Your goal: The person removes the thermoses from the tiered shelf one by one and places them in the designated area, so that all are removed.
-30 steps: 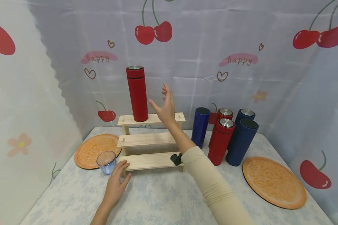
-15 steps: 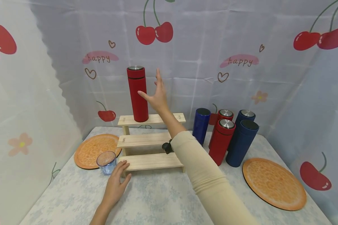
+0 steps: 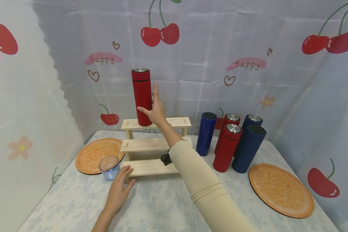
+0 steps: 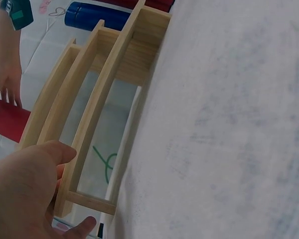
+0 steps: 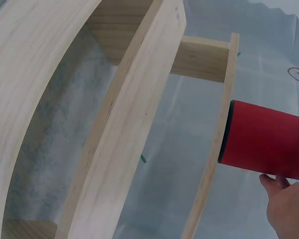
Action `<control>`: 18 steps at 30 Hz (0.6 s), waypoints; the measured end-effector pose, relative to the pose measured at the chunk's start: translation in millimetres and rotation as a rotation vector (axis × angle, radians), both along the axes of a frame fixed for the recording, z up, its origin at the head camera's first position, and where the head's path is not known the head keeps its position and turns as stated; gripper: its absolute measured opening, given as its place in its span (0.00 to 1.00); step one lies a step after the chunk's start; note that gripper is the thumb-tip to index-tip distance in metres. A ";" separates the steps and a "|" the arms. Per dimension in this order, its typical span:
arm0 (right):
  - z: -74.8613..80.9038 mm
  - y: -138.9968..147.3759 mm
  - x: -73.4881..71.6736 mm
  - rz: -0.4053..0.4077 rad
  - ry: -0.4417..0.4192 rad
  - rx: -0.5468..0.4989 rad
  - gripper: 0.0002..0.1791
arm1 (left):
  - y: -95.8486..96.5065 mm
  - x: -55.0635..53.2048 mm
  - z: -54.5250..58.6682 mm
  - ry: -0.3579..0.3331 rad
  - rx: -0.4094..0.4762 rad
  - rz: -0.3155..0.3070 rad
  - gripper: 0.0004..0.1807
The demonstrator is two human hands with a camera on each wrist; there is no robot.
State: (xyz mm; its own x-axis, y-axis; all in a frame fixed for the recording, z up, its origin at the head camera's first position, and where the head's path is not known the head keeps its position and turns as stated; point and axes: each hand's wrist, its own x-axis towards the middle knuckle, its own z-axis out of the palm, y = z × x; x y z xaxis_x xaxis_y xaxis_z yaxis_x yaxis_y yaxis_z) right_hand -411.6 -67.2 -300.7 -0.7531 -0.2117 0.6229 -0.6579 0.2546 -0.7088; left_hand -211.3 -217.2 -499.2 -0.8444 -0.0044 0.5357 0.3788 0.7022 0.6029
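Note:
A red thermos bottle with a silver lid stands upright on the top tier of a three-tier wooden rack. My right hand is at the bottle's right side, thumb stretched across its front and fingers extended. In the right wrist view, the thumb and fingertips lie against or very near the lower side of the red bottle; firm contact is unclear. My left hand holds the lowest tier's left front corner. In the left wrist view, its fingers bend around the rack's end.
Right of the rack stand a bright blue bottle, red bottles and dark blue bottles. A blue glass cup is left of the rack. Round orange mats lie left and right.
My right hand has moved left to the red bottle, rising and then dropping to its lower half. My left hand stays on the rack corner.

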 end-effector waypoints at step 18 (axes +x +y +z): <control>-6.3 -6.4 11.9 -0.120 -0.007 0.040 0.58 | 0.3 0.5 0.2 -0.001 -0.018 -0.003 0.25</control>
